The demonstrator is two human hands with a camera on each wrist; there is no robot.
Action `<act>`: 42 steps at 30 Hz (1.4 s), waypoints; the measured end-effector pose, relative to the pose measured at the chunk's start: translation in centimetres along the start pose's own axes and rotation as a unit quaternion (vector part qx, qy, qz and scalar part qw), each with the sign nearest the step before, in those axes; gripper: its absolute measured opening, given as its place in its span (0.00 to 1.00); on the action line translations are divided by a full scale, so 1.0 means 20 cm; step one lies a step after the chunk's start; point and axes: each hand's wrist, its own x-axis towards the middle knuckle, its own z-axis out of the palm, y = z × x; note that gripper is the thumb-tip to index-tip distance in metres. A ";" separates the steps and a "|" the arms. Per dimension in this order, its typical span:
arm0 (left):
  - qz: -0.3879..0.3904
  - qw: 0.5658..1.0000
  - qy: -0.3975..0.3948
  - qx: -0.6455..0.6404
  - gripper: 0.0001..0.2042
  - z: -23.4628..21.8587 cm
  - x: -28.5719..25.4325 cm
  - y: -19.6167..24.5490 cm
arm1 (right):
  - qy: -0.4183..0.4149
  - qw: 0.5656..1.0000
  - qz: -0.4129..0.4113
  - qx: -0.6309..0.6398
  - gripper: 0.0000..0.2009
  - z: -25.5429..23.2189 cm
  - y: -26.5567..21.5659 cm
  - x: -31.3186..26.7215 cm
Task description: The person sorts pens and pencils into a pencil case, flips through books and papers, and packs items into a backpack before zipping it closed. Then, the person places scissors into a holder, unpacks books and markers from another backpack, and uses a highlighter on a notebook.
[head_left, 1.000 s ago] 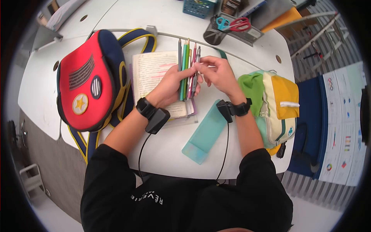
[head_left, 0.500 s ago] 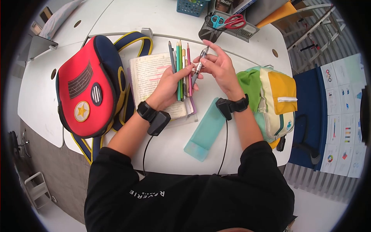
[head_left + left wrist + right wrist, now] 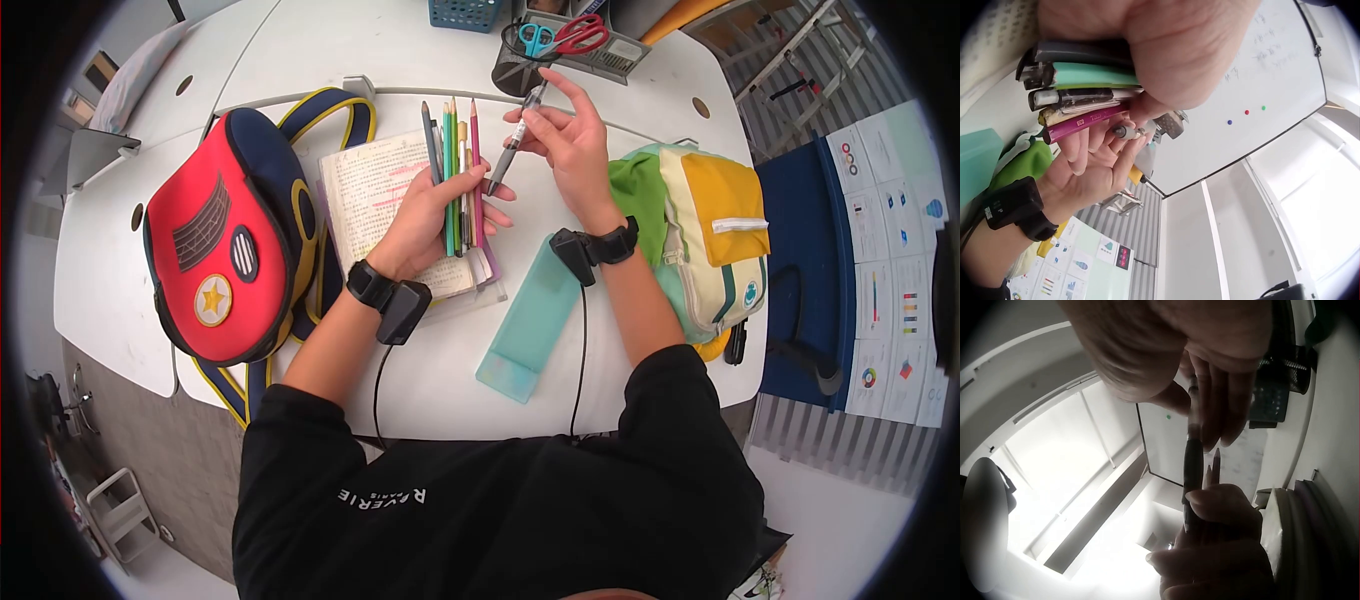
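My left hand (image 3: 425,215) grips a bundle of pencils and pens (image 3: 448,150) above an open handwritten notebook (image 3: 365,175). Grey, green and magenta barrels show in it, and the left wrist view shows their ends, including the magenta pencil (image 3: 1082,124). Between thumb and fingers, my right hand (image 3: 572,150) pinches a pen (image 3: 514,143) with a clear barrel and grey grip. Its tip points down toward the left hand's fingers, just right of the bundle. Below the hands, a flat translucent teal case (image 3: 535,310) lies on the white table.
A red and navy backpack (image 3: 195,270) stands at left, its strap reaching behind the notebook. At right sits a green, cream and yellow backpack (image 3: 735,215). Along the back are a mesh pen cup (image 3: 518,75), red-handled scissors (image 3: 582,36) and a blue basket (image 3: 465,12).
The right hand has drawn the pen up and to the right, out from beside the bundle. The left hand still holds the rest. The head view has shifted slightly.
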 end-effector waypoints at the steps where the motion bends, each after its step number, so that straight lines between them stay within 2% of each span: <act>1: -0.001 1.000 -0.002 -0.004 0.13 0.00 0.00 0.00 | -0.001 1.000 0.002 -0.005 0.28 -0.01 0.00 0.00; 9: 0.009 1.000 -0.014 -0.022 0.13 -0.03 0.01 -0.03 | 0.003 1.000 0.015 0.011 0.25 -0.01 0.02 -0.01; 14: -0.008 1.000 -0.010 0.016 0.14 -0.01 0.00 -0.01 | -0.008 0.999 0.028 0.028 0.21 -0.02 -0.01 -0.01; 27: -0.010 0.999 0.000 0.030 0.13 0.03 -0.01 -0.02 | -0.015 0.998 0.034 0.059 0.21 -0.03 0.00 -0.03; 31: -0.005 0.999 -0.001 0.042 0.13 0.01 -0.01 -0.04 | -0.012 0.998 0.019 0.051 0.21 -0.03 -0.02 -0.05; 36: 0.017 0.999 0.013 0.043 0.14 0.03 -0.01 -0.04 | -0.056 0.997 0.043 -0.034 0.23 -0.04 -0.04 -0.04; 42: 0.019 0.998 0.013 0.058 0.11 0.02 -0.01 -0.05 | -0.062 0.995 0.045 -0.071 0.22 -0.01 -0.02 -0.04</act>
